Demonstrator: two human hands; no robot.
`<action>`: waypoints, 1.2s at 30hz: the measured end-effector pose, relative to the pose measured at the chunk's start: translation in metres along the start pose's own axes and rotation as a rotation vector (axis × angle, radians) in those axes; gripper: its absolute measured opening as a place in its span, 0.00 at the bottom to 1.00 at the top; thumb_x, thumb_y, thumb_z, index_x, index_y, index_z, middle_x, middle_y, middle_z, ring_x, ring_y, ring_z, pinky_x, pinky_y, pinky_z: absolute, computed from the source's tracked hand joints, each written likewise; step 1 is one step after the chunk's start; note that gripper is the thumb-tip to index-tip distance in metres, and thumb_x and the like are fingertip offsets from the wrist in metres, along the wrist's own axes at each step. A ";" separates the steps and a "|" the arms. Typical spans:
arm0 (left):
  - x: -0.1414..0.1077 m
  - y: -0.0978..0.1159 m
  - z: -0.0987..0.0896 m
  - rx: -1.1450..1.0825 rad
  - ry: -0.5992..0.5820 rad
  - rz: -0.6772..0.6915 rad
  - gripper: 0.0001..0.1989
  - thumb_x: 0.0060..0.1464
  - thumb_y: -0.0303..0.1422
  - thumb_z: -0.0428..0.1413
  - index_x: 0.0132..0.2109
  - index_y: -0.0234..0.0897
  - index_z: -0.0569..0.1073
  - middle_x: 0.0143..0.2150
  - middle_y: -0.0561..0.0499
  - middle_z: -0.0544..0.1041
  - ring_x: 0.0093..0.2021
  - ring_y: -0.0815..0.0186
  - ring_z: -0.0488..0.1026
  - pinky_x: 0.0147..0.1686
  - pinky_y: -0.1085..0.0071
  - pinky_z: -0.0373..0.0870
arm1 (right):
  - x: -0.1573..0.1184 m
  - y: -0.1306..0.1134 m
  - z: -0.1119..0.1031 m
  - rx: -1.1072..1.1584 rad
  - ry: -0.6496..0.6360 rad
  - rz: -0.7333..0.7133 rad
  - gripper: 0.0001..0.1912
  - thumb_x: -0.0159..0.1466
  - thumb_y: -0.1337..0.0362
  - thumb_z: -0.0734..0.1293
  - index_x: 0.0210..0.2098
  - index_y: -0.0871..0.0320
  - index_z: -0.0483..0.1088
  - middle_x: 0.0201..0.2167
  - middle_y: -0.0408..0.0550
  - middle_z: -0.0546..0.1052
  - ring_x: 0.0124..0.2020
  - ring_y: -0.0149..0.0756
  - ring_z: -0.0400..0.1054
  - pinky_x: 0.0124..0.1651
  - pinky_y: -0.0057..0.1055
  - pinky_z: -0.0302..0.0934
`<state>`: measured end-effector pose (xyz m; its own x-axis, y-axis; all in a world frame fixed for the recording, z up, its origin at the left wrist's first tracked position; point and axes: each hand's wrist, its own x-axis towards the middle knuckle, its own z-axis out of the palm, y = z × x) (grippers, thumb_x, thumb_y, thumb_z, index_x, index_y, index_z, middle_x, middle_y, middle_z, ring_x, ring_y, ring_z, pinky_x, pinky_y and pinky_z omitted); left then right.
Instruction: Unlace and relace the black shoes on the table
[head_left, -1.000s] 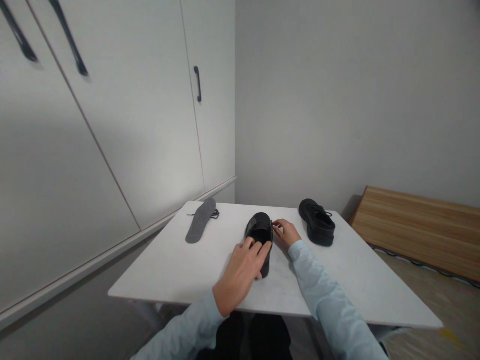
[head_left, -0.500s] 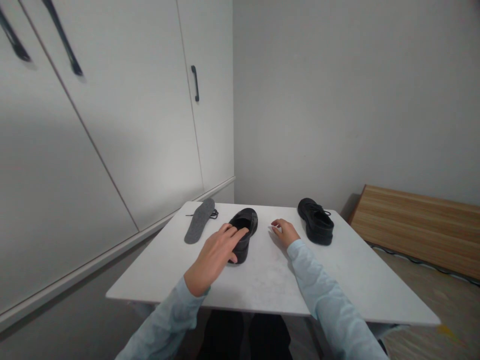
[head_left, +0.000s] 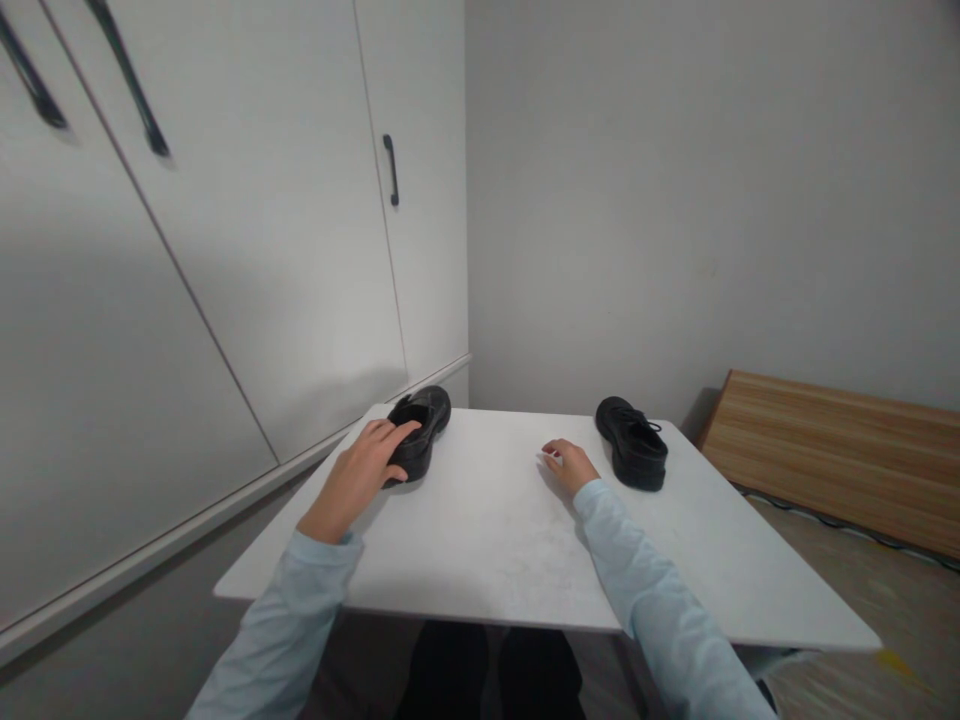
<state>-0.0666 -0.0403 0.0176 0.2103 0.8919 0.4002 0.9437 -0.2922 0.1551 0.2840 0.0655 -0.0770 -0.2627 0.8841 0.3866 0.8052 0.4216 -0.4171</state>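
Observation:
A black shoe (head_left: pixel 420 455) is at the far left of the white table, toe pointing away from me. My left hand (head_left: pixel 358 478) grips it around the heel and opening, with the thumb on the near side and the fingers over the collar. The grey insole with its dark lace is out of sight behind the shoe and hand. My right hand (head_left: pixel 571 467) rests on the tabletop with loosely curled fingers, the index finger and thumb a little apart; I see nothing held there. To its right stands the other black shoe (head_left: pixel 636 447), upright and laced.
The white table (head_left: pixel 480 560) has its near edge just above my legs. White cabinets (head_left: pixel 300 200) with dark handles run along the left, and a grey wall stands behind. A wood-grain panel (head_left: pixel 832 450) leans at the right beyond the table.
My left hand has moved the shoe leftward and slightly away, to where the grey insole lay; the insole no longer shows. My right hand and the other shoe have stayed put.

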 end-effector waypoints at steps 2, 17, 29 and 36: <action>0.000 -0.009 0.003 0.023 0.019 -0.009 0.30 0.47 0.27 0.60 0.58 0.43 0.63 0.48 0.47 0.71 0.55 0.55 0.61 0.49 0.62 0.65 | 0.000 -0.001 0.000 -0.010 -0.008 0.001 0.09 0.58 0.70 0.63 0.37 0.57 0.73 0.35 0.50 0.77 0.37 0.37 0.71 0.44 0.32 0.62; -0.009 -0.051 0.034 0.043 0.038 -0.059 0.27 0.46 0.26 0.57 0.55 0.38 0.65 0.50 0.44 0.70 0.56 0.53 0.60 0.54 0.59 0.61 | 0.000 -0.001 0.000 -0.029 -0.044 0.007 0.09 0.59 0.70 0.63 0.38 0.59 0.73 0.37 0.52 0.77 0.38 0.37 0.71 0.44 0.32 0.61; -0.012 -0.065 0.044 0.093 0.020 -0.092 0.29 0.47 0.25 0.57 0.58 0.40 0.63 0.46 0.44 0.69 0.53 0.52 0.60 0.48 0.59 0.65 | -0.001 -0.003 0.001 -0.059 -0.065 0.023 0.09 0.60 0.69 0.63 0.39 0.61 0.73 0.38 0.51 0.77 0.39 0.35 0.70 0.45 0.29 0.60; -0.006 -0.075 0.041 0.073 -0.043 -0.139 0.28 0.46 0.24 0.55 0.56 0.40 0.64 0.47 0.44 0.69 0.54 0.53 0.61 0.50 0.58 0.63 | -0.001 -0.003 0.000 -0.060 -0.074 0.023 0.09 0.60 0.69 0.63 0.39 0.61 0.73 0.38 0.52 0.77 0.40 0.36 0.70 0.46 0.29 0.60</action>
<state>-0.1281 -0.0094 -0.0338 0.0861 0.9363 0.3405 0.9801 -0.1409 0.1397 0.2816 0.0637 -0.0764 -0.2808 0.9067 0.3146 0.8410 0.3904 -0.3746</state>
